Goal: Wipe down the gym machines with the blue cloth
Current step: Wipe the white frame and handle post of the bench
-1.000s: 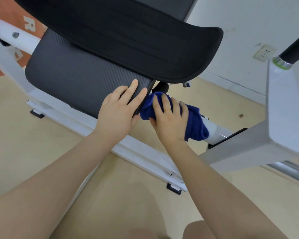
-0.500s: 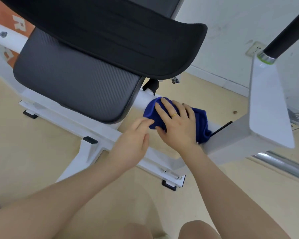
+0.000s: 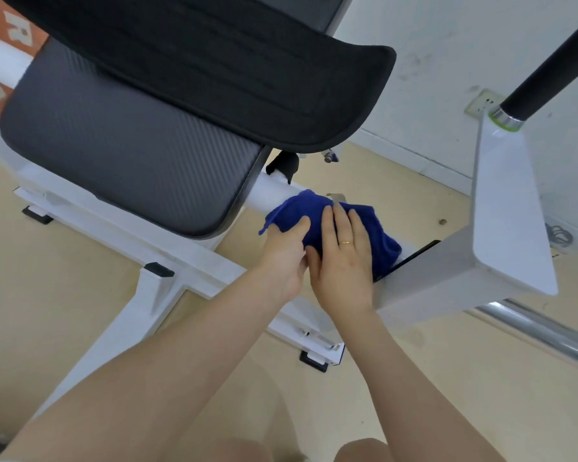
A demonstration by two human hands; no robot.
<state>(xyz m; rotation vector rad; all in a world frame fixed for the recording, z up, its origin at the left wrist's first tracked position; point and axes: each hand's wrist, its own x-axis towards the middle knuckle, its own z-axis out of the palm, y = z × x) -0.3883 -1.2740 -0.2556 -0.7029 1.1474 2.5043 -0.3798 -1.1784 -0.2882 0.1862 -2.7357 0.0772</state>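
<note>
The crumpled deep-blue terry cloth (image 3: 317, 215) is draped over the white round steel tube (image 3: 274, 191) of the gym machine's frame, in the stretch between the dark carbon-pattern padded seat (image 3: 121, 161) and the white angular upright bracket (image 3: 501, 208). It sits there because this part of the frame is what is being wiped now, as far as one can judge.

The right hand (image 3: 342, 261) lies flat on top of the cloth, its fingers (image 3: 329, 225) straight and close together, a thin gold ring on one. That grip is a press, not a pinch: the open palm pushes the fabric down so it hugs the curve of the tube. The left hand (image 3: 284, 258) comes in just beside it, touching it. Its thumb and fingers seem to gather the near left edge of the cloth, probably to keep the bunched fabric from sliding off the round tube while the other hand rubs; the fingertips are partly hidden, so how firmly they hold cannot be told.

The wide black fabric-covered back pad (image 3: 214, 61) overhangs the seat. A black foam-covered handle bar (image 3: 554, 58) rises from the bracket's top. The beige floor (image 3: 64, 295) lies below. Much of the frame likely remains to be wiped.
</note>
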